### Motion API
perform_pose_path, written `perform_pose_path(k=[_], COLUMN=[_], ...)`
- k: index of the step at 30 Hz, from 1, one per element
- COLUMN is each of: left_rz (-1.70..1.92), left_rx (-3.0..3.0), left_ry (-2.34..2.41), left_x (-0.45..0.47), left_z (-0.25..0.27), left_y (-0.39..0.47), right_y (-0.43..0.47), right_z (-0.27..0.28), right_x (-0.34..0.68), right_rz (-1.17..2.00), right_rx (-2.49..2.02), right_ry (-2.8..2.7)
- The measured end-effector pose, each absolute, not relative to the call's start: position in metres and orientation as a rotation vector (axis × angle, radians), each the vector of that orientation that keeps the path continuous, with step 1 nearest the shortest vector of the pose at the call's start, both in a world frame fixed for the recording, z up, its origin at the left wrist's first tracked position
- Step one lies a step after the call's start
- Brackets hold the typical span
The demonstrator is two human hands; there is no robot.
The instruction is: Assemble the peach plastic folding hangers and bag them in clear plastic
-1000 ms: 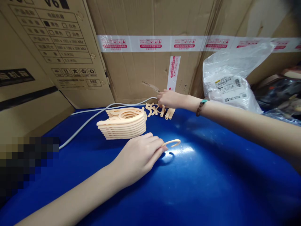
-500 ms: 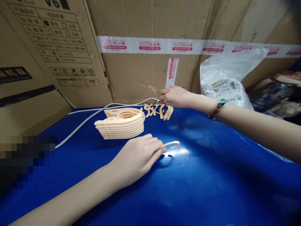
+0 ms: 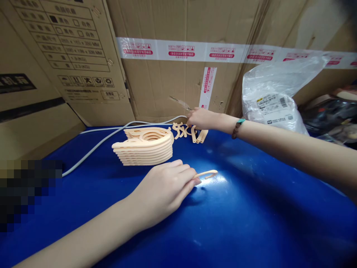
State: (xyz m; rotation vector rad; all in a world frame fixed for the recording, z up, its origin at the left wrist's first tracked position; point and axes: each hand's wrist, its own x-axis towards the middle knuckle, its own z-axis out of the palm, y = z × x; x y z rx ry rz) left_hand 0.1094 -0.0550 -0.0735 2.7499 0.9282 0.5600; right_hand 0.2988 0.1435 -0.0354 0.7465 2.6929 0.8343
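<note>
My left hand [image 3: 164,191] is closed in a pinch on a peach plastic hanger hook [image 3: 210,172] just above the table; its curved end points right. At the back, my right hand [image 3: 205,119] reaches down over small loose peach parts. Its fingertips are mostly hidden, so its grip does not show. Beneath and left of it lie several curved hooks [image 3: 183,131], and in front of it are short bent pieces [image 3: 201,137]. A neat stack of peach hanger frames [image 3: 146,153] stands left of these, beyond my left hand.
A blue table [image 3: 237,223] spreads below. Cardboard boxes [image 3: 156,85] wall off the back and left. A grey cable [image 3: 103,145] runs behind the stack. At the back right sits a clear plastic bag [image 3: 276,104] with a label, beside dark wrapped items [image 3: 323,115].
My right hand has come down slightly onto the loose parts at the back. My left hand keeps its hold on the hook. The view has shifted a little.
</note>
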Motion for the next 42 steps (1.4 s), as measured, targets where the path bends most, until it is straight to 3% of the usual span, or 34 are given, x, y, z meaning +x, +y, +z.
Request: perform_pose_path(k=[12,16,22,29,35,42], left_rz=[0.627,0.674,0.716,0.714,0.664,0.455], left_rx=[2.633,2.538,2.422,2.386,2.394,2.896], left_ry=[0.938,0.987,1.004,1.111,1.154,1.105], left_x=[0.108,0.108,0.108,0.110,0.117,0.121], left_z=[-0.068,-0.064,-0.058,-0.058,-0.065,-0.070], left_y=[-0.059,-0.064,-0.069,-0.069,-0.069,-0.073], right_y=[0.114,0.067,0.000,-0.043,-0.069,-0.076], right_z=[0.000,0.004,-0.035,-0.063,-0.057,-0.063], right_x=[0.311,0.329,0.329,0.315,0.326,0.327], right_rz=[0.990,0.583,-0.140,-0.183,-0.403,-0.587], right_rx=[0.777,0.897,0.787,0.989,0.845,1.080], right_ry=[2.822,3.070,3.216,3.282,3.443,3.509])
